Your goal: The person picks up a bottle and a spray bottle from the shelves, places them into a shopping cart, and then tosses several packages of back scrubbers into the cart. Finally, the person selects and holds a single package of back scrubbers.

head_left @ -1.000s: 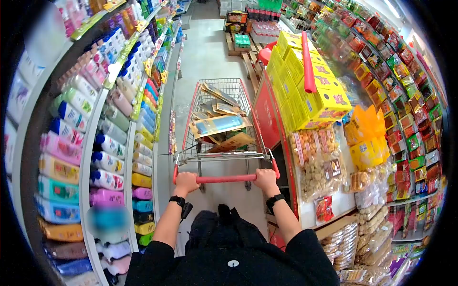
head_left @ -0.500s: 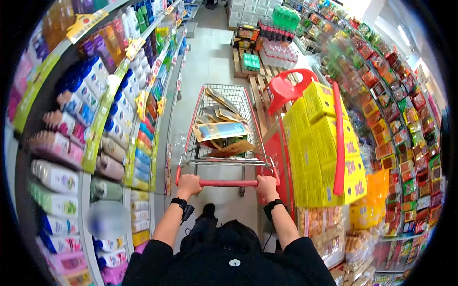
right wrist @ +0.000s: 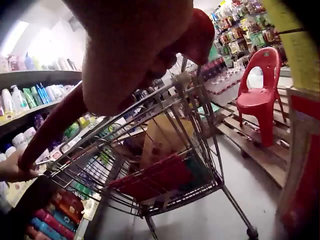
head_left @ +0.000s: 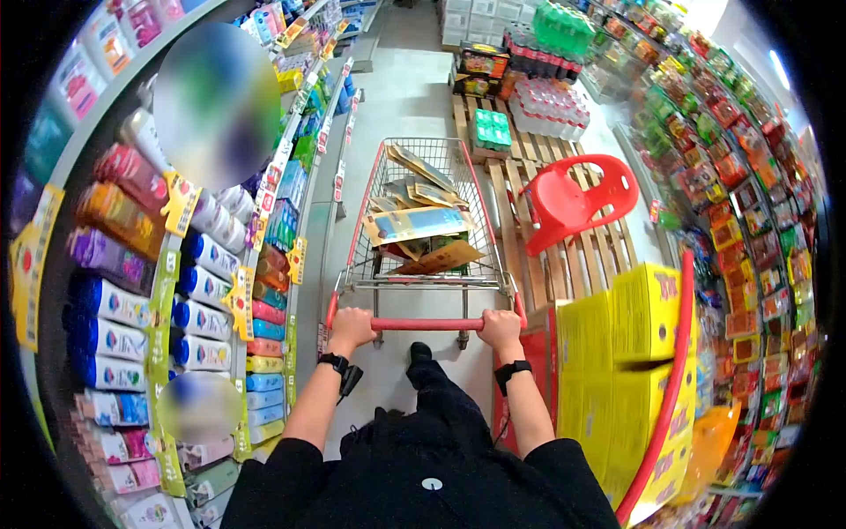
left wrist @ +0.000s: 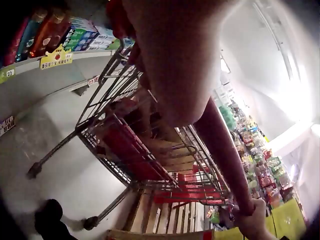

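Observation:
A wire shopping cart (head_left: 370, 207) with a red handlebar (head_left: 426, 324) stands in front of the person. My left hand (head_left: 352, 330) grips the bar's left end, and my right hand (head_left: 500, 329) grips its right end. Several flat brown packages (head_left: 441, 258) lie in the basket, one of them with a blue window (head_left: 419, 227) on its face. In the left wrist view the right hand (left wrist: 252, 220) shows at the bar's far end; the right wrist view catches the left hand (right wrist: 17, 167) likewise.
Shelves of bottles (head_left: 119, 304) line the left side. To the right are stacked yellow boxes (head_left: 582, 353), a red chair (head_left: 577, 198) on wooden pallets (head_left: 511, 207), and bottled drinks (head_left: 551, 110). Racks of small packets (head_left: 736, 229) run along the far right. The tiled aisle floor (head_left: 410, 97) stretches ahead.
The person and cart have moved forward along the aisle. The yellow boxes have slid back towards the lower right, and the red chair and pallets have come nearer. Both hands keep their grip.

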The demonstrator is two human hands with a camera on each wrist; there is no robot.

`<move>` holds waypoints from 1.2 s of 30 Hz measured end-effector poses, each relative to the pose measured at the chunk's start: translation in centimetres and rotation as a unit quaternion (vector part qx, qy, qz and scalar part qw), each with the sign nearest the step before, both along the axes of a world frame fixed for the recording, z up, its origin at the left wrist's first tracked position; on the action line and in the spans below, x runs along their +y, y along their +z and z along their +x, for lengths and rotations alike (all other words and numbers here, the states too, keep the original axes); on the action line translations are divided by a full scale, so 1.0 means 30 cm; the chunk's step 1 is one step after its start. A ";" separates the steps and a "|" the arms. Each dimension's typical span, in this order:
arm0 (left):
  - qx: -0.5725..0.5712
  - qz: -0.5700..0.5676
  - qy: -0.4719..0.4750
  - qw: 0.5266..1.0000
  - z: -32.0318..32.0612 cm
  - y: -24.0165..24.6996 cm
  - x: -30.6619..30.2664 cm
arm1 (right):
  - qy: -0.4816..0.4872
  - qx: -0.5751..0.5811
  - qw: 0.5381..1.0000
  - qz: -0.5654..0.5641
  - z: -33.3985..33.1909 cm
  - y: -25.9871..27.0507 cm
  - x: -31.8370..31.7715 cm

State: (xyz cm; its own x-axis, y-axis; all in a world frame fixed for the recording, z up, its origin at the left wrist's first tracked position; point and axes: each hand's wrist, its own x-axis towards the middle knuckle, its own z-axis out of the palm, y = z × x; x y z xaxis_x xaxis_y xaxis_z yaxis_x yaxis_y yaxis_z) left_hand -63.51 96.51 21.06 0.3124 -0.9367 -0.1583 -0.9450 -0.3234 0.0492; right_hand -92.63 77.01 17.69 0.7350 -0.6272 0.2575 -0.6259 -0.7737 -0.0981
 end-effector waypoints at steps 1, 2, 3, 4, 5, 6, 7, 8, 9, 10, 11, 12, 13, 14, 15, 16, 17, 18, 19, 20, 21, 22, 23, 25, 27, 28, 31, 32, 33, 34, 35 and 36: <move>0.002 0.003 -0.001 1.000 0.051 0.010 -0.079 | 0.001 0.004 1.000 0.002 0.050 0.008 -0.081; 0.004 0.006 0.000 1.000 0.102 0.019 -0.152 | 0.002 0.008 1.000 0.004 0.102 0.016 -0.161; 0.009 0.012 0.004 1.000 0.151 0.028 -0.223 | 0.006 0.012 1.000 0.005 0.158 0.023 -0.235; 0.014 0.016 0.011 1.000 0.198 0.039 -0.300 | -0.003 0.032 0.999 0.031 0.212 0.033 -0.312; 0.022 0.021 0.022 0.999 0.241 0.043 -0.373 | -0.007 0.041 0.999 0.033 0.263 0.043 -0.388; 0.019 0.022 0.018 0.999 0.291 0.026 -0.444 | -0.006 0.053 0.998 0.035 0.314 0.054 -0.461; 0.015 0.022 0.017 0.999 0.343 0.007 -0.514 | -0.003 0.064 0.997 0.036 0.368 0.061 -0.536; 0.026 0.023 0.016 0.999 0.394 0.010 -0.583 | 0.001 0.070 0.997 0.026 0.414 0.051 -0.614; 0.036 0.023 0.016 0.999 0.434 0.012 -0.648 | 0.010 0.054 0.998 0.014 0.454 0.033 -0.695; 0.043 0.018 0.027 0.999 0.468 0.024 -0.711 | 0.023 0.049 0.999 0.006 0.497 0.030 -0.772; 0.046 0.012 0.037 0.998 0.516 0.037 -0.781 | 0.035 0.040 0.999 -0.002 0.550 0.029 -0.849; 0.043 0.000 0.035 0.998 0.571 0.011 -0.851 | 0.043 0.031 0.998 -0.012 0.602 0.027 -0.925; 0.040 -0.009 0.029 0.999 0.623 -0.019 -0.918 | 0.047 0.023 0.998 -0.020 0.653 0.029 -0.995; 0.041 -0.017 0.027 0.999 0.674 -0.016 -0.984 | 0.042 0.028 0.999 -0.021 0.707 0.032 -1.063; 0.044 -0.025 0.022 0.998 0.720 -0.011 -1.057 | 0.033 0.036 0.999 -0.024 0.757 0.041 -1.134; 0.050 -0.029 0.031 0.998 0.757 -0.019 -1.135 | 0.041 0.051 0.997 -0.038 0.805 0.046 -1.211; 0.054 -0.033 0.035 0.997 0.803 -0.024 -1.210 | 0.042 0.058 0.997 -0.034 0.856 0.050 -1.283; 0.054 -0.036 0.033 0.997 0.862 -0.026 -1.276 | 0.038 0.060 0.997 -0.029 0.910 0.050 -1.355; 0.055 -0.035 0.032 0.997 0.918 -0.022 -1.343 | 0.033 0.064 0.997 -0.027 0.961 0.047 -1.433; 0.059 -0.036 0.031 0.997 0.964 -0.021 -1.416 | 0.019 0.080 0.996 -0.027 1.013 0.038 -1.510; 0.062 -0.037 0.032 0.997 1.016 -0.010 -1.488 | 0.022 0.075 0.996 -0.031 1.069 0.038 -1.593; 0.061 -0.031 0.042 0.997 1.061 -0.002 -1.555 | 0.026 0.073 0.997 -0.031 1.118 0.033 -1.666; 0.056 -0.039 0.044 0.997 1.106 0.004 -1.617 | 0.031 0.074 0.996 -0.029 1.157 0.026 -1.731; 0.048 -0.052 0.047 0.996 1.200 0.014 -1.742 | 0.029 0.072 0.997 -0.028 1.254 0.037 -1.845; 0.043 -0.050 0.052 0.996 1.297 0.002 -1.873 | 0.031 0.068 0.997 -0.028 1.367 0.045 -1.980; 0.042 -0.059 0.050 0.996 1.350 -0.016 -1.940 | 0.036 0.070 0.996 -0.031 1.422 0.044 -2.055; 0.053 -0.065 0.064 0.994 1.492 -0.004 -2.128 | 0.058 0.075 0.995 -0.035 1.571 0.034 -2.263; 0.055 -0.069 0.073 0.993 1.541 0.006 -2.191 | 0.067 0.066 0.995 -0.020 1.624 0.035 -2.332; 0.060 -0.074 0.085 0.992 1.579 0.012 -2.258 | 0.072 0.060 0.995 -0.026 1.675 0.029 -2.410; 0.058 -0.074 0.097 0.991 1.626 -0.007 -2.328 | 0.079 0.056 0.995 -0.031 1.723 0.028 -2.487; 0.032 -0.074 0.088 0.993 1.675 -0.024 -2.394 | 0.080 0.050 0.995 -0.033 1.774 0.019 -2.552; 0.031 -0.071 0.091 0.993 1.716 -0.020 -2.451 | 0.080 0.095 0.992 -0.023 1.825 0.030 -2.619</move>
